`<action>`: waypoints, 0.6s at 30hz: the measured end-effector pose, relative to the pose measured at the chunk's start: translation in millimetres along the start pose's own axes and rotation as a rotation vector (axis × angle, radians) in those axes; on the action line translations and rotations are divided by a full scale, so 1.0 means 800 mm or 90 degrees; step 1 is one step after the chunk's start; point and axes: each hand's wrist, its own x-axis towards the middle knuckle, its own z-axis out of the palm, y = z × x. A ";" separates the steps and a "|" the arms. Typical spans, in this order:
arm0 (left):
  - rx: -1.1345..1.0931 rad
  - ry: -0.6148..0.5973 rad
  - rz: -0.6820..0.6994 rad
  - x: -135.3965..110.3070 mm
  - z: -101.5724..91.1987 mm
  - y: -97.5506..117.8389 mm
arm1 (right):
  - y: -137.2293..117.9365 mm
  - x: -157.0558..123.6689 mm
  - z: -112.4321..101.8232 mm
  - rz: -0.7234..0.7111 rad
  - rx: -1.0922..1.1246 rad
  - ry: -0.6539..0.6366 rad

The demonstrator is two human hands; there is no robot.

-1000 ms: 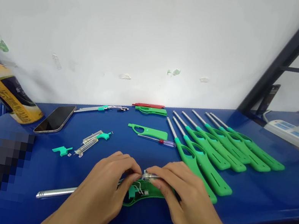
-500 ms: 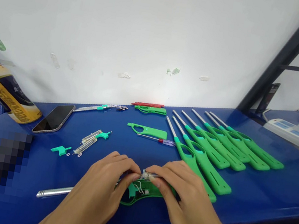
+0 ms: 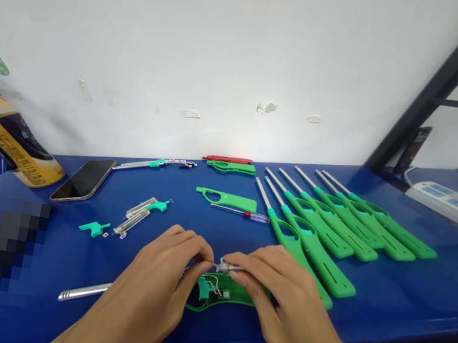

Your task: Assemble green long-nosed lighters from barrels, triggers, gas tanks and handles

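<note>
My right hand (image 3: 279, 290) pinches a clear plastic lighter gas tank (image 3: 225, 266), its length mostly behind the fingers. Facing it, my left hand (image 3: 166, 278) is closed with thumb and index fingertips on a thin tube (image 3: 215, 265) at the tank's end. Beneath both hands lies an opened green lighter shell (image 3: 240, 296), hollow side up. Inside it show a teal trigger (image 3: 203, 289), white wires (image 3: 216, 283) and a small pale block. Its metal barrel (image 3: 84, 291) sticks out left, partly covered by my left forearm.
Several assembled green lighters (image 3: 322, 271) lie at right. Behind my hands are a green shell half (image 3: 228, 200) and a screwdriver (image 3: 254, 216). Clear tanks (image 3: 134, 221), a loose teal trigger (image 3: 93, 228), a phone (image 3: 84, 178) and a yellow-labelled bottle (image 3: 13, 136) occupy the left.
My left fingertips have shifted slightly left from the tank's end, so a bit of the thin tube shows between the hands. My right hand keeps its grip.
</note>
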 end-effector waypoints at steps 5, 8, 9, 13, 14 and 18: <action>0.008 -0.006 0.022 -0.001 0.002 -0.003 | 0.001 -0.001 0.001 -0.003 -0.001 -0.002; 0.007 0.000 0.029 -0.002 0.004 -0.003 | 0.001 -0.001 0.000 -0.011 -0.003 -0.004; 0.006 0.004 0.031 -0.002 0.005 -0.003 | 0.001 -0.001 0.000 -0.012 -0.002 -0.004; 0.005 0.009 0.040 -0.003 0.007 -0.002 | 0.001 -0.001 -0.001 -0.017 0.000 0.000; 0.004 0.009 0.040 -0.003 0.007 -0.001 | 0.001 -0.001 -0.001 -0.018 -0.001 0.003; 0.002 0.005 0.042 -0.002 0.004 0.002 | 0.001 -0.001 -0.001 -0.017 0.005 0.002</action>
